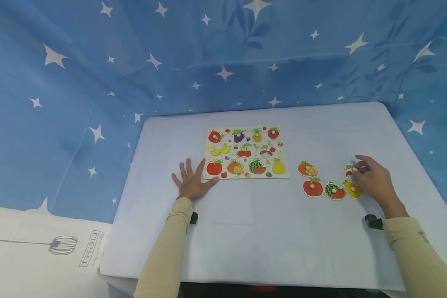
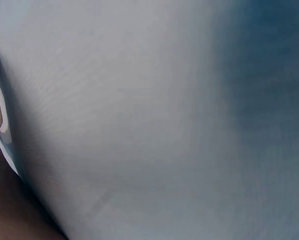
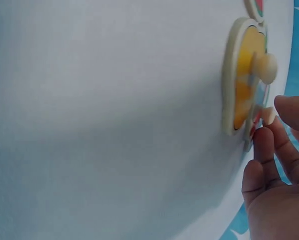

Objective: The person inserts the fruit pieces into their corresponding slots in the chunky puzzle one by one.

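My left hand (image 1: 192, 185) lies with fingers spread on the white table, its thumb and index finger against the lower left corner of the fruit puzzle board (image 1: 242, 178). In the left wrist view only a sliver of that hand shows. At the right, my right hand (image 1: 374, 180) pinches the pale knob (image 3: 267, 115) of a puzzle piece (image 1: 348, 171) with green and red print, partly hidden by the fingers. Just below it lies the knobbed pear piece (image 1: 353, 189), which it overlaps in the right wrist view.
Left of the pear piece lie the watermelon piece (image 1: 334, 191), the apple piece (image 1: 312, 188) and the orange piece (image 1: 307, 169). A blue star-patterned cloth (image 1: 223, 49) hangs behind the table (image 1: 245, 231). A cream cloth (image 1: 29, 252) is at the lower left.
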Demonstrator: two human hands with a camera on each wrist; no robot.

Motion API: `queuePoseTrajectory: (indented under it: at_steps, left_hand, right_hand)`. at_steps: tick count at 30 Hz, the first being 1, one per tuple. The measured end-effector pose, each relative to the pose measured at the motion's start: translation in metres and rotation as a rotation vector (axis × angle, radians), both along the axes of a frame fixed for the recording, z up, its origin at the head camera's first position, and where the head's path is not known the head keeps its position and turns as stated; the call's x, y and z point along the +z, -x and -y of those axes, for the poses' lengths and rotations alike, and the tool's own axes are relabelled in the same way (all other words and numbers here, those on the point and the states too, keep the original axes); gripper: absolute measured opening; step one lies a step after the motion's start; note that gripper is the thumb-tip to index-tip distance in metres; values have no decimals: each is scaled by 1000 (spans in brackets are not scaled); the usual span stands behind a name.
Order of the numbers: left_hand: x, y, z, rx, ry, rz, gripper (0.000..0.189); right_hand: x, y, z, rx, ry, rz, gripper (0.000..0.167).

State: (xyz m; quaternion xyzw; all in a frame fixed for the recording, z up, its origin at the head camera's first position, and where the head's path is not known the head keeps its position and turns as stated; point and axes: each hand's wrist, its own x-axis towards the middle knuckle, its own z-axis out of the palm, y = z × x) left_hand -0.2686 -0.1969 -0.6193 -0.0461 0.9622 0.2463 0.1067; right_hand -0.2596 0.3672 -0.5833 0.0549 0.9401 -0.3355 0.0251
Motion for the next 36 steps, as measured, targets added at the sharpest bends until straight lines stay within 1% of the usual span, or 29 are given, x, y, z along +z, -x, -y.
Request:
queuePoseTrajectory:
  at_steps: [5,7,11,15,20,27,33,36]
  left_hand:
    - [2,-1,0,-5,19,4,103]
    - [4,-2,-1,-1,9,2,103]
    - [10,-5,-3,6,-1,11,101]
    - [13,-6,-4,9,1,22,100]
    - [14,-6,-6,18,2,33,101]
    - [15,-4,-5,20,-3,31,101]
    - [15,-4,-5,23,0,35,101]
    - [15,-3,-6,22,25,38,100]
  right_hand:
    - [-3,2,1,-4,-23,-15,55]
    - [-3,3,2,-9,-33,-17,54]
    - [-2,6,4,-18,-54,-9,53]
    - [0,9,6,-27,-73,-16,53]
    - [6,16,11,-2,-59,-47,53]
    - [13,30,31,34,-28,-53,56]
    - [19,42,54,78,-18,-102,54]
    - [22,50,65,97,-9,-120,54]
